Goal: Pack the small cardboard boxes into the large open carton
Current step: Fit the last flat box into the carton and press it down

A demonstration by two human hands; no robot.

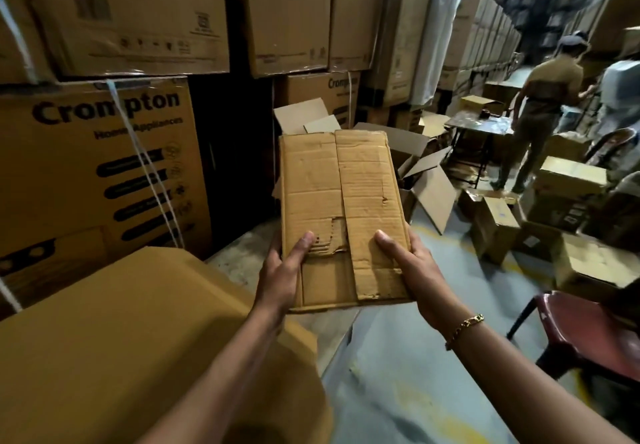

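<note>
While both hands are raised in front of the chest, a small, worn brown cardboard box [341, 218] is held between them, clear of the floor and resting on nothing. The left hand [282, 272] clasps the near left edge, thumb on top beside a torn patch of the flap, fingers hidden beneath. The right hand [414, 263] clasps the near right edge likewise, thumb flat on the upper face; a gold chain bracelet [464, 329] sits on that wrist. Both grips are closed on the box; neither hand is free.

The box's long axis runs away from the person, its far end tilted up, so the hold is at the near end only.

The large plain brown carton [138, 339] lies low and to the left, its near corner just below the left forearm. Whether its top is open cannot be told here; only a smooth face shows. In judgement, the left hand is nearer, and the move calls for a swing left and downward.

Printed stacked cartons [104, 173] stand behind. A dark red plastic chair [588, 332] stands on the right.
</note>
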